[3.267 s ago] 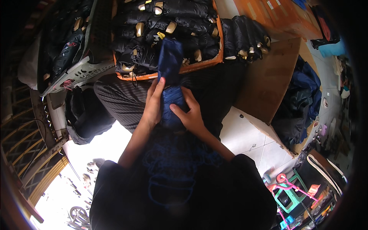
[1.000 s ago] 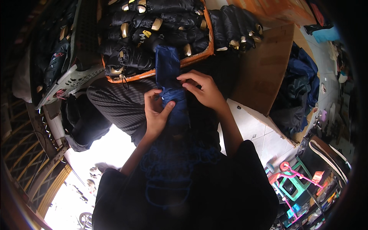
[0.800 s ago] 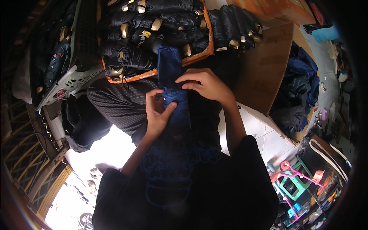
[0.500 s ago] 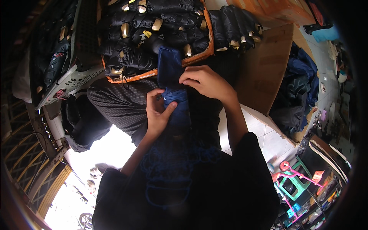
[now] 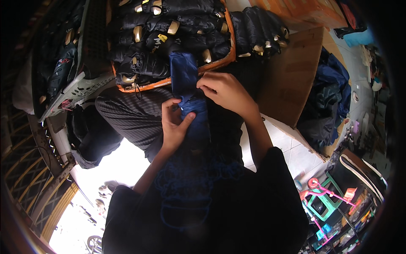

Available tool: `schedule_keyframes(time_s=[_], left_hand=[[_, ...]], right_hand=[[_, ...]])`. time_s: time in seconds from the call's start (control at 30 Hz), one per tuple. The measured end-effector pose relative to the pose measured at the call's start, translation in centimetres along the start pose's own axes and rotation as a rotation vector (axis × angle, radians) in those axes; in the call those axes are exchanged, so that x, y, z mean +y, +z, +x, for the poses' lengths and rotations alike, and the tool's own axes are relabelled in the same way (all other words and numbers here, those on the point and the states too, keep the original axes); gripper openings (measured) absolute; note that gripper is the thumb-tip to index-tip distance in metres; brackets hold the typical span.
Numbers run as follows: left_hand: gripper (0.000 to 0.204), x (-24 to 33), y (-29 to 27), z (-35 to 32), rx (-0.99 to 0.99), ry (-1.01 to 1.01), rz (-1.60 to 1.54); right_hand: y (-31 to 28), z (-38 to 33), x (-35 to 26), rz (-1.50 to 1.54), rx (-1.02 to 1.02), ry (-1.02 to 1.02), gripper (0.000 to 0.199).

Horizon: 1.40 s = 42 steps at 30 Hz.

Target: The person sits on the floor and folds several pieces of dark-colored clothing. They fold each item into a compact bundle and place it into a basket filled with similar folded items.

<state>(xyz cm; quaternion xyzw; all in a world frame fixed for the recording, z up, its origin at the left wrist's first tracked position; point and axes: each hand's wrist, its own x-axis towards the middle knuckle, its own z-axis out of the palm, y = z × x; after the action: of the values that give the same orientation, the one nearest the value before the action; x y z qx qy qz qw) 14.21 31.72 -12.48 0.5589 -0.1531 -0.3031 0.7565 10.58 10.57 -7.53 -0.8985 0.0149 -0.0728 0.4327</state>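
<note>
Over my lap is a folded umbrella of dark blue cloth (image 5: 196, 111), its lower end lost in the shadow against my dark clothes. My left hand (image 5: 173, 125) grips its middle from the left, with the thumb across the front and fingers curled round the side. Above that grip a flat, smooth flap of the blue cloth stands up. My right hand (image 5: 224, 91) is at the flap's right edge, thumb and fingertips pinched together on it; exactly what lies between the fingertips is too small to see.
Ahead, an orange-rimmed basket (image 5: 231, 36) holds several rolled black umbrellas (image 5: 148, 63) with gold-coloured ends; more black ones (image 5: 258, 29) lie right of it. A grey perforated crate (image 5: 76, 91) stands left. An open cardboard box (image 5: 292, 80) with dark blue cloth (image 5: 334, 80) is at right.
The upper flap of blue cloth has leaned slightly left. My right hand has shifted a little left with its edge, while my left hand keeps its grip.
</note>
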Motion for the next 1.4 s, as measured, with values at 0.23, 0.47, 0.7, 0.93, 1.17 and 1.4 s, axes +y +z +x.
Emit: schedule_keyframes(time_s=[0.23,0.47,0.7,0.93,1.17,1.4], left_hand=[[0.053,-0.9,-0.3,-0.8,0.118,0.045,-0.087],[0.030,0.8,-0.1,-0.5,0.105,-0.217,-0.099],[0.015,0.7,-0.5,0.1,0.143,-0.289,-0.085],[0.012,-0.6,-1.5,-1.3,0.154,-0.393,-0.183],[0.014,0.4,-1.4,-1.6,0.107,-0.347,-0.206],[0.027,1.2,-0.5,-2.0,-0.055,-0.081,0.402]], right_hand=[[2.3,-2.7,-1.3,-0.177,0.240,-0.140,0.020],[4.6,-5.9,-1.3,-0.163,0.332,-0.140,0.022],[5.7,-6.1,-2.3,-0.123,0.366,-0.144,0.023],[6.9,-7.2,-2.6,-0.081,0.381,-0.152,0.023],[7.2,-8.4,-3.0,0.403,0.371,0.239,0.034],[7.8,-6.8,-2.6,1.231,0.294,0.766,0.064]])
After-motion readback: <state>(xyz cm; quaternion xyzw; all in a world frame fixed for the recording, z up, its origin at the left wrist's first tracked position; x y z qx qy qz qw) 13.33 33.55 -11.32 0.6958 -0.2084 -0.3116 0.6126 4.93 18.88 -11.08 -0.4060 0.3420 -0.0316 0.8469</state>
